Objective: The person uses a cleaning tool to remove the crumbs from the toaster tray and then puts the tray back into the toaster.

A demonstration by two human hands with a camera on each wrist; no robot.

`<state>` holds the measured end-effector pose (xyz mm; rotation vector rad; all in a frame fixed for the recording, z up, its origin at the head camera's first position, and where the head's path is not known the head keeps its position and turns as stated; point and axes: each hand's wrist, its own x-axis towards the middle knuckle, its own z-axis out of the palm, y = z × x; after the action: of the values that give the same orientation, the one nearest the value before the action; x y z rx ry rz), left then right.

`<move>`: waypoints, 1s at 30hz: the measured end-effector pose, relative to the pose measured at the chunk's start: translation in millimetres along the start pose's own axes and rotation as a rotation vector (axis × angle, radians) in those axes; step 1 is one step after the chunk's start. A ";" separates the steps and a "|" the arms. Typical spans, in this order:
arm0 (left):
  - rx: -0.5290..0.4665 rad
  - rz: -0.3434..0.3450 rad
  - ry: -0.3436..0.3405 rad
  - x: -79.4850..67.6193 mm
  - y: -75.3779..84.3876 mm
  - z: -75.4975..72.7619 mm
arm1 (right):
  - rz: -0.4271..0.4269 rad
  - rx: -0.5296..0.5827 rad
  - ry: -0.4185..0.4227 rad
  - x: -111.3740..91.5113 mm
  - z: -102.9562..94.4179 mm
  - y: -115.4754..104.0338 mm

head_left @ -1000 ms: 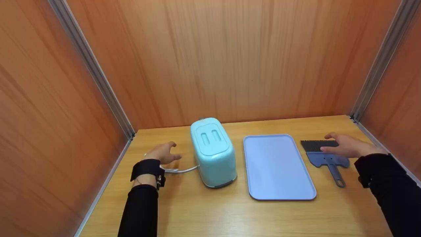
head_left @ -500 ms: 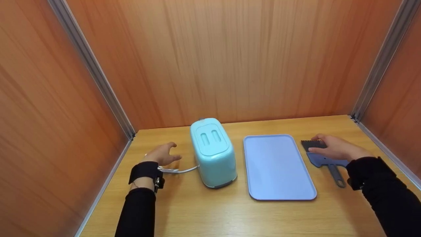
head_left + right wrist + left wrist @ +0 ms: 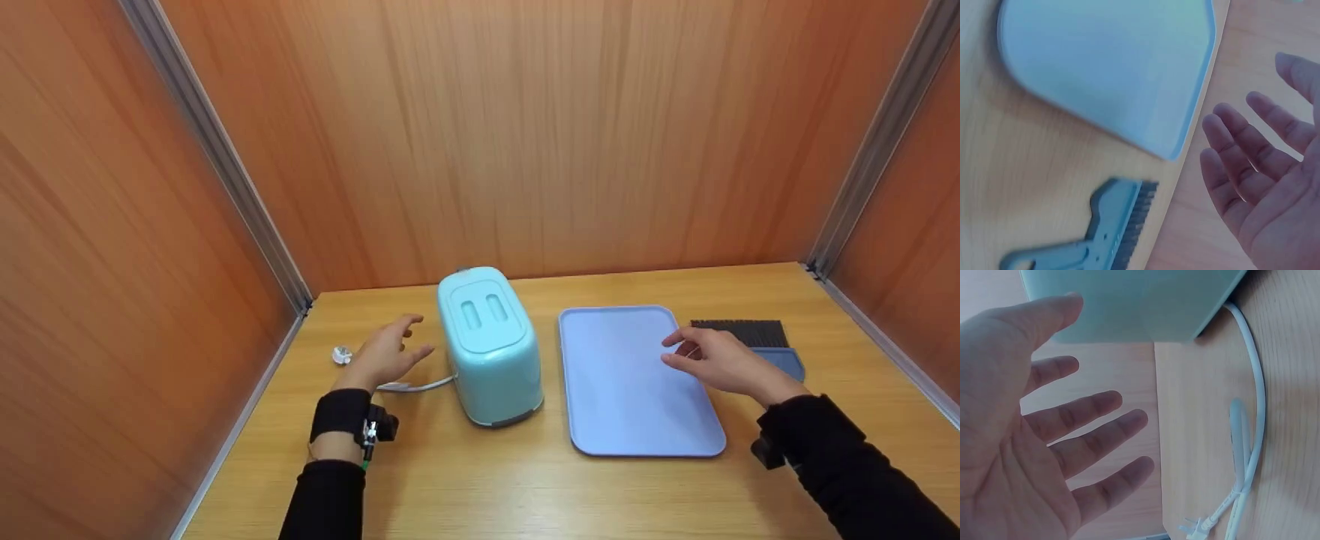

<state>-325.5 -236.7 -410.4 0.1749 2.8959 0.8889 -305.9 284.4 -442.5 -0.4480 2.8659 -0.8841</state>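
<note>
Brush partly hidden behind right hand, handle out of sight in the head view. Right hand spread and holding nothing, over the right edge of the blue tray, brush just beyond. Left hand likewise splayed and unladen, just beside the mint toaster, above its white cord.

So on the surface you've got the toaster sitting left of centre, with the tray lying flat just to its right and the brush right of the tray, near its far corner. The cord runs out from the toaster's left side along the surface, and its plug lies further left. The left hand is above the cord just left of the toaster, not touching it, and the right hand sits over the tray's right edge, between tray and brush.
</note>
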 end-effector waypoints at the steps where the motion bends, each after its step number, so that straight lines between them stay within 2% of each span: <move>1: -0.014 0.001 0.008 -2.2 0.5 0.5 | -0.003 0.011 0.002 -0.4 4.0 -3.3; 7: -0.101 -0.009 0.030 -20.0 -1.0 2.0 | 0.018 0.081 -0.008 -1.4 26.6 -26.2; 13: -0.063 -0.009 0.060 -40.6 4.4 11.8 | -0.018 0.191 -0.016 -7.1 52.4 -50.1; 20: 0.029 0.030 0.154 -69.8 23.4 46.1 | -0.046 0.361 -0.108 -14.9 82.7 -74.7; 24: -0.036 0.035 0.219 -79.5 35.2 66.2 | -0.041 0.439 -0.152 -17.2 100.4 -86.4; 30: -0.165 0.033 0.284 -83.3 46.8 91.8 | 0.000 0.598 -0.201 -22.0 130.2 -98.9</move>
<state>-227.2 -159.3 -453.9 0.0885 3.0601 1.2468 -235.9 144.0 -493.5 -0.4303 2.2676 -1.5177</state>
